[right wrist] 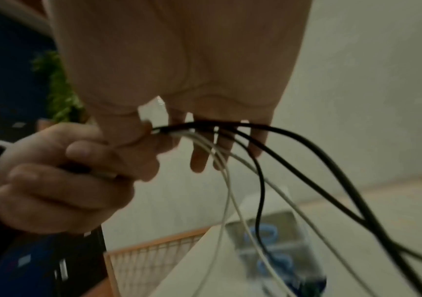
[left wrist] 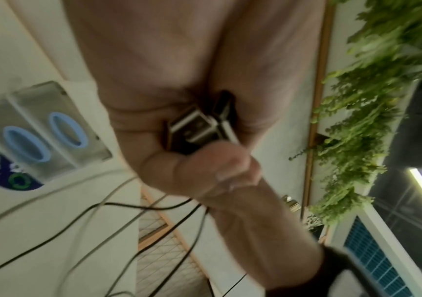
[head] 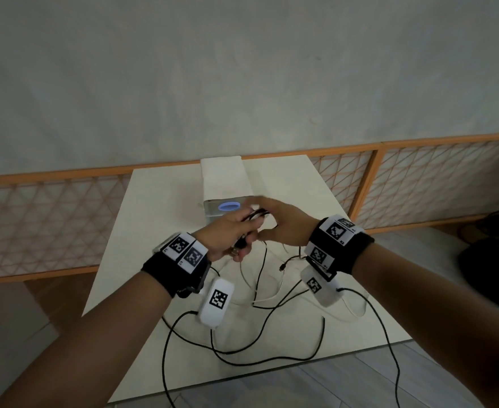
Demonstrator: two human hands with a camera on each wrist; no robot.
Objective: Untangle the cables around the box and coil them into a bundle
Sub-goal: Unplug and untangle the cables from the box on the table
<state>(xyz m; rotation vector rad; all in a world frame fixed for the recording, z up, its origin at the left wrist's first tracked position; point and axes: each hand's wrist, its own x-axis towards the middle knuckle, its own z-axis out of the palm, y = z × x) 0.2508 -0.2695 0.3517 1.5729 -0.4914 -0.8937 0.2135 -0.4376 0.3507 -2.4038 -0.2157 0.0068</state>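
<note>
A tall white box (head: 224, 184) with a blue ring on its clear front stands at the middle of the white table (head: 160, 207). Black and white cables (head: 260, 290) trail loosely from my hands down over the table in front of it. My left hand (head: 242, 242) grips the cable ends in its fist; the USB plugs (left wrist: 194, 126) stick out between its curled fingers. My right hand (head: 265, 222) is right beside it. Its thumb presses the cables (right wrist: 255, 144) against the base of its straight fingers (right wrist: 199, 160). None of the cables seen here lies around the box.
White marker pods (head: 217, 301) hang under both wrists, and their own black cords loop over the table's front edge. A wooden lattice fence (head: 51, 225) runs behind the table. A black bag (head: 492, 269) lies on the floor to the right.
</note>
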